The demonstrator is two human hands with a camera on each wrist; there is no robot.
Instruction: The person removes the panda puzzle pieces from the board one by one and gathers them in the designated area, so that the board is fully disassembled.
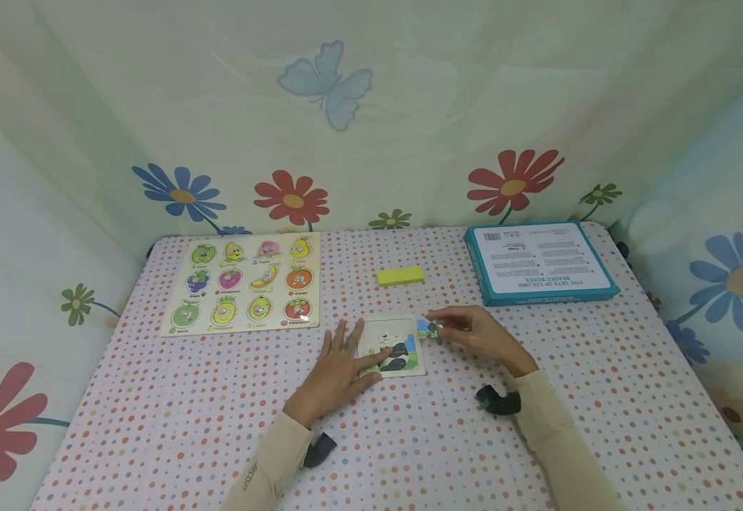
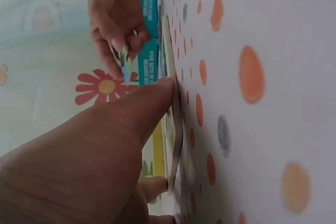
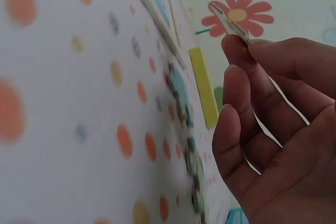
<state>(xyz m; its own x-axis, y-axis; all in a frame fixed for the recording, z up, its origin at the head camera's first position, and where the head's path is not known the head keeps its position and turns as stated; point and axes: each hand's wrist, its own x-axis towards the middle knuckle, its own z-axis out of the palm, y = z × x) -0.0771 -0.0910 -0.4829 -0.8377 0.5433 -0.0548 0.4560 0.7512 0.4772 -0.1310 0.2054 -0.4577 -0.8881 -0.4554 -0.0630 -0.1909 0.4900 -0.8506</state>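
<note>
A small square puzzle board [image 1: 419, 371] with a raised pale frame lies on the table, a panda picture partly filled in. My left hand [image 1: 336, 365] rests at its left side with fingers spread, a finger reaching over the picture and the thumb at the near edge. In the left wrist view the thumb [image 2: 149, 106] presses the board's rim. My right hand [image 1: 482, 337] pinches a puzzle piece [image 1: 430, 327] between thumb and fingers, just off the board's upper right corner. The right wrist view shows this thin piece [image 3: 229, 23] edge-on, above the table.
Low bumpy pieces [image 3: 190, 153] lie on the table beneath my right hand. A yellow block [image 1: 400, 276] sits beyond the board. At the back left is a fruit picture board [image 1: 243, 282]; a teal and white box [image 1: 540, 261] lies at the back right. Curtains hang behind.
</note>
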